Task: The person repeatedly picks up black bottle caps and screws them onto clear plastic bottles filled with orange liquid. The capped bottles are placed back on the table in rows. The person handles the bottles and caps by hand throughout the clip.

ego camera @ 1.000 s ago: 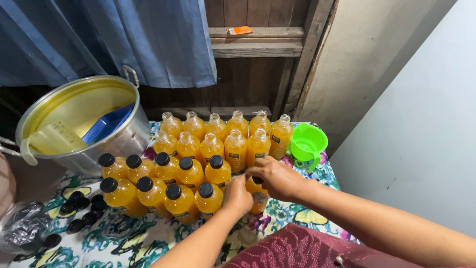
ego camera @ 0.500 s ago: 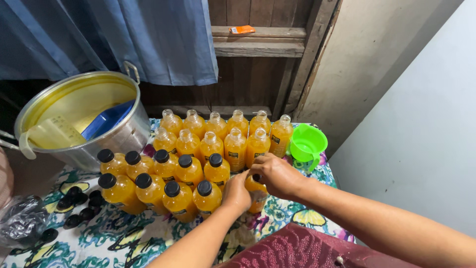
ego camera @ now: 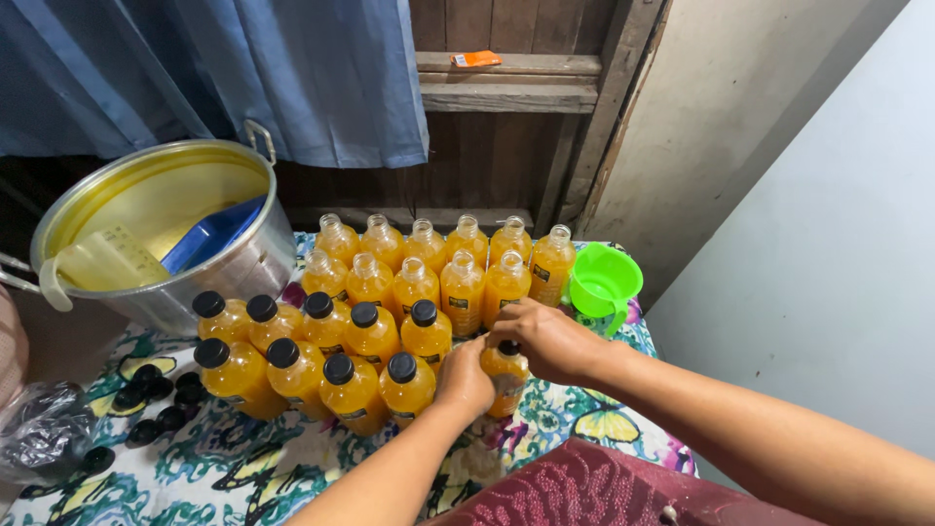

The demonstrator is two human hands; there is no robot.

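Observation:
A small plastic bottle of orange liquid (ego camera: pixel 505 382) stands at the right end of the front row on a flower-patterned cloth (ego camera: pixel 243 468). My left hand (ego camera: pixel 464 378) grips its body from the left. My right hand (ego camera: pixel 542 338) is closed over its black cap (ego camera: pixel 508 348). Several capped bottles (ego camera: pixel 321 356) with black lids stand in two rows to the left. Behind them, several filled bottles without caps (ego camera: pixel 443 263) stand in two more rows.
A big metal pot (ego camera: pixel 156 229) with yellow liquid, a clear jug and a blue scoop sits at the back left. Loose black caps (ego camera: pixel 146 399) lie by a plastic bag (ego camera: pixel 44 429). A green funnel cup (ego camera: pixel 604 281) stands at the right, near the wall.
Both hands stay on the same bottle; my right hand has turned slightly on the cap. The camera view has shifted a little.

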